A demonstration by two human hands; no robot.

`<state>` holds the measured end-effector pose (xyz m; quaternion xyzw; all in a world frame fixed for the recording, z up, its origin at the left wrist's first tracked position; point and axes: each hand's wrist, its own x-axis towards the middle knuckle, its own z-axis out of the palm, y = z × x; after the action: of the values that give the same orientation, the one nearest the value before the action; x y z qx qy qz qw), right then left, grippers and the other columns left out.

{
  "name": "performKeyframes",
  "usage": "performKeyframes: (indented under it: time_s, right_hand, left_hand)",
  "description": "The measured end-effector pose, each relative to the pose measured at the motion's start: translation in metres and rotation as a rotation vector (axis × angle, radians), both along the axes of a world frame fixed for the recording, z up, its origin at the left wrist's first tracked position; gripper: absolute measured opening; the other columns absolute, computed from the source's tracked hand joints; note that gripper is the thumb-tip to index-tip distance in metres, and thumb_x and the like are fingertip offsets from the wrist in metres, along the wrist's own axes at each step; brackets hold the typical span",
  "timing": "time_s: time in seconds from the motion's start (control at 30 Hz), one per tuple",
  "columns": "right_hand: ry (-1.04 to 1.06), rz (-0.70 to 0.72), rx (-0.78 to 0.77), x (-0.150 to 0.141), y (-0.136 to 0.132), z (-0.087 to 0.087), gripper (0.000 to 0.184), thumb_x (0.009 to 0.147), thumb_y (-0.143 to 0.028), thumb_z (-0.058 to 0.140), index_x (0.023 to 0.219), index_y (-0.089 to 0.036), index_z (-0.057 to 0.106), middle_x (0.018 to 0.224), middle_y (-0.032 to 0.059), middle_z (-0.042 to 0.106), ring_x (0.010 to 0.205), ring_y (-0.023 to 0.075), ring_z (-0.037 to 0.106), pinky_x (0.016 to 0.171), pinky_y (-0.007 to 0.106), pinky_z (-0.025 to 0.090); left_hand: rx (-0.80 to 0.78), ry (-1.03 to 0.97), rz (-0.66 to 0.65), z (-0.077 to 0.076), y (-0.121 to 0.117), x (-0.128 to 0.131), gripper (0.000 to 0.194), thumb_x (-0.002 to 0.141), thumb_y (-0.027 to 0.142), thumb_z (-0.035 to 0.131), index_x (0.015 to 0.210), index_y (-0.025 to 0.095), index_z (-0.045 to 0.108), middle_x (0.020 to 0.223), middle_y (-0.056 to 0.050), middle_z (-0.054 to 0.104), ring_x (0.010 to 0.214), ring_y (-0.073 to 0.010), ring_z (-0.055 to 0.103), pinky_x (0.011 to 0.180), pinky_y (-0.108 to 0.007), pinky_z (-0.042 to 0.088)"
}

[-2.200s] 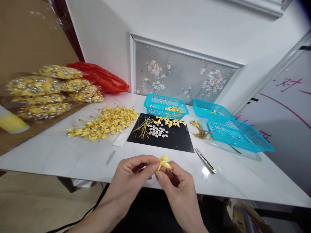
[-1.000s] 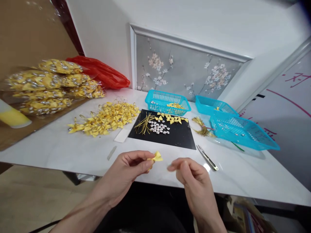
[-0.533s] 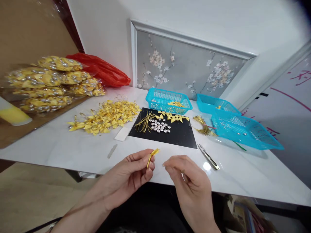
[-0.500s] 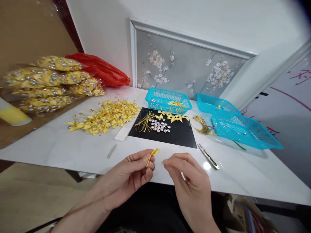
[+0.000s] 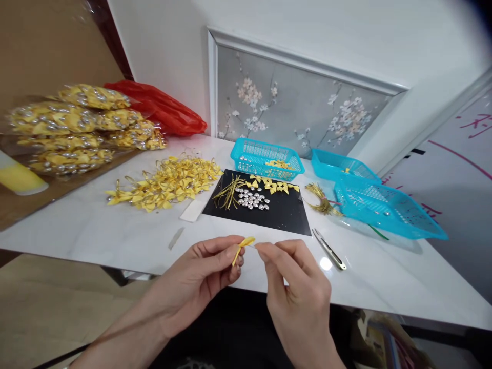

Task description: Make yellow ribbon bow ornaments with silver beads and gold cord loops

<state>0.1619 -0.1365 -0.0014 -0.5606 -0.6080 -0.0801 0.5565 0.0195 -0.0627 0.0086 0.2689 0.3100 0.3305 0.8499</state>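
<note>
My left hand (image 5: 203, 274) pinches a small yellow ribbon bow (image 5: 242, 245) between thumb and forefinger, just above the near edge of the white table (image 5: 96, 233). My right hand (image 5: 298, 289) is closed in a pinch right beside the bow, its fingertips at the bow's right end. What those fingertips hold is too thin to make out. Beyond the hands lies a black mat (image 5: 280, 218) with silver beads (image 5: 251, 200), gold wire pieces (image 5: 228, 193) and loose yellow bows (image 5: 274, 186).
A heap of finished yellow bows (image 5: 165, 182) lies left of the mat, with bagged bows (image 5: 73, 130) and a red bag (image 5: 161, 107) behind. Three blue baskets (image 5: 265, 158) stand at the back and right. Small snips (image 5: 328, 248) lie near my right hand.
My hands parted, with the bow staying in my left hand. My right hand has since come back, and its pinched fingertips now meet the bow's right end.
</note>
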Motion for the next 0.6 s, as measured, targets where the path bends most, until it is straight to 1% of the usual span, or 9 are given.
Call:
performKeyframes:
  time_s: [0.1, 0.33, 0.5, 0.6]
  right_hand:
    - [-0.017, -0.008, -0.011, 0.001, -0.0016, -0.0024, 0.026, 0.09, -0.001, 0.052, 0.098, -0.018, 0.071, 0.075, 0.0017, 0.054, 0.064, 0.01, 0.055, 0.055, 0.021, 0.049]
    - [-0.037, 0.005, -0.049, 0.0001, -0.0033, -0.0086, 0.025, 0.09, -0.001, 0.053, 0.099, -0.015, 0.071, 0.074, 0.0018, 0.051, 0.065, 0.0107, 0.053, 0.057, 0.022, 0.046]
    - [-0.001, 0.047, -0.081, 0.0015, -0.0051, -0.0099, 0.025, 0.091, -0.002, 0.052, 0.099, -0.017, 0.07, 0.076, 0.0017, 0.052, 0.065, 0.0105, 0.053, 0.056, 0.022, 0.046]
    - [0.044, 0.071, -0.086, 0.0022, -0.0043, -0.0095, 0.022, 0.091, -0.004, 0.053, 0.095, -0.018, 0.071, 0.073, 0.0003, 0.051, 0.061, 0.0101, 0.052, 0.053, 0.021, 0.045]
  left_hand:
    - [0.031, 0.011, -0.005, 0.0001, -0.001, 0.0001, 0.02, 0.068, 0.012, 0.086, 0.087, 0.013, 0.08, 0.073, -0.003, 0.074, 0.064, -0.0086, 0.066, 0.063, -0.014, 0.058]
    - [0.116, 0.108, 0.031, 0.0015, -0.0053, 0.0009, 0.02, 0.066, 0.019, 0.088, 0.084, 0.017, 0.081, 0.082, -0.003, 0.078, 0.07, -0.0096, 0.066, 0.068, -0.016, 0.056]
    - [0.215, 0.17, 0.035, 0.0015, -0.0075, 0.0007, 0.019, 0.067, 0.024, 0.087, 0.084, 0.019, 0.082, 0.082, -0.003, 0.08, 0.075, -0.0107, 0.065, 0.07, -0.016, 0.053]
    - [0.256, 0.207, 0.012, 0.0023, -0.0087, -0.0009, 0.019, 0.066, 0.025, 0.087, 0.084, 0.02, 0.083, 0.08, -0.004, 0.08, 0.074, -0.0114, 0.064, 0.069, -0.016, 0.052]
